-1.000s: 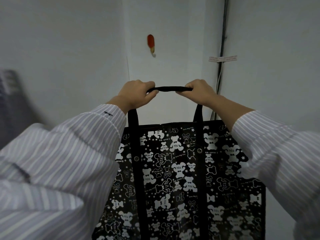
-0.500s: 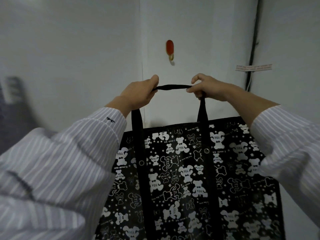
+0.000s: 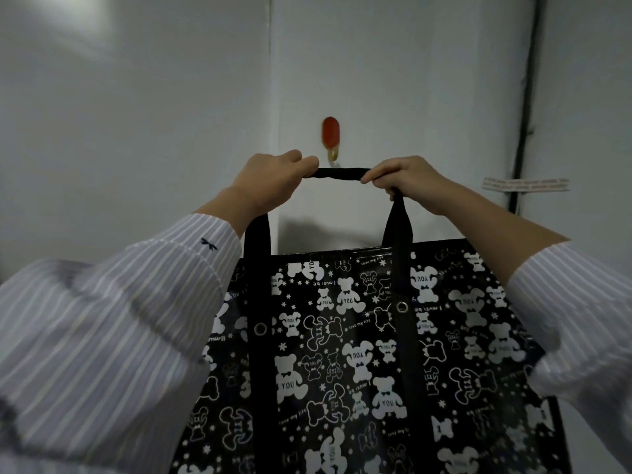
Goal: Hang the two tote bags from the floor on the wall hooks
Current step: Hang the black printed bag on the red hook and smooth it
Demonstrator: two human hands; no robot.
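Note:
A black tote bag [image 3: 359, 354] printed with white bears hangs in front of me from its black strap [image 3: 338, 174]. My left hand [image 3: 273, 181] grips the strap's left end and my right hand [image 3: 403, 181] grips its right end, stretching it level between them. A red wall hook [image 3: 330, 133] with a gold prong is fixed to the white wall just above the strap; the prong's tip sits right over the strap's middle. Only one bag is in view.
White walls fill the view, with a vertical corner edge [image 3: 272, 97] left of the hook. A black cable [image 3: 525, 107] runs down the wall at right, crossed by a strip of tape [image 3: 525, 184].
Both hands have lifted the strap up towards the wall. The hook, once well above the hands, now sits just above the strap.

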